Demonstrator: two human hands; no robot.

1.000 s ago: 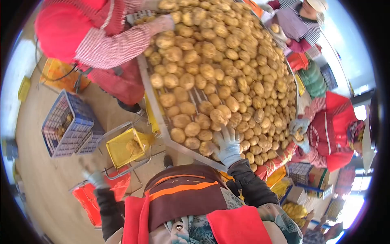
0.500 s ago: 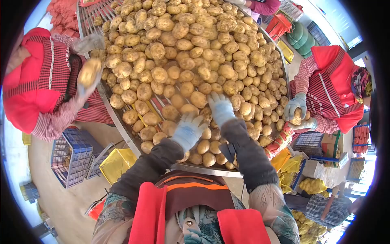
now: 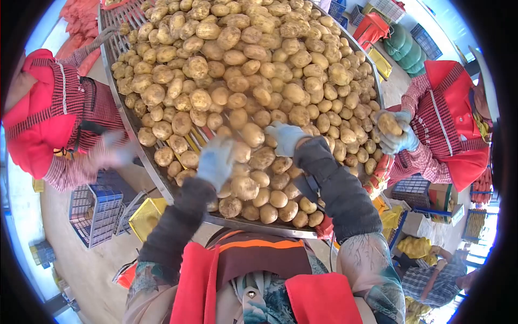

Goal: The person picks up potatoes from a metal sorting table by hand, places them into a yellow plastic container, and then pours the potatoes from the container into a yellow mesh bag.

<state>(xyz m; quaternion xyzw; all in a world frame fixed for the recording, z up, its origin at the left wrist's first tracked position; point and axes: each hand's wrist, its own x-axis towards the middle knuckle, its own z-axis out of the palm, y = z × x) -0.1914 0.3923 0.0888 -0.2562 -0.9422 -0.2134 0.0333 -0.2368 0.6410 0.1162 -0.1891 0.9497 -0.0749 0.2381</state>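
Note:
A large heap of potatoes [image 3: 232, 70] covers the metal-edged sorting table [image 3: 172, 197] in front of me. My left hand [image 3: 216, 161], in a pale blue glove, is over the near part of the heap, beside a potato [image 3: 241, 152]. Motion smears its fingers, so its grip is unclear. My right hand [image 3: 287, 138], gloved in the same blue, rests on the potatoes right of centre. Its fingers point left and bend slightly downward, with no potato visibly held. Between my hands lie several loose potatoes, one of them blurred [image 3: 252, 134].
On the left, a person in a red vest [image 3: 43, 113] stands by the table. Another person [image 3: 448, 119] on the right holds a potato [image 3: 388, 124]. A blue crate [image 3: 97, 208] and yellow basket [image 3: 147, 218] stand on the floor at left.
My left hand has moved left and up, away from the near potatoes. My right hand has turned leftward, its fingers less spread. The left person's potato is no longer visible; more potatoes lie near me.

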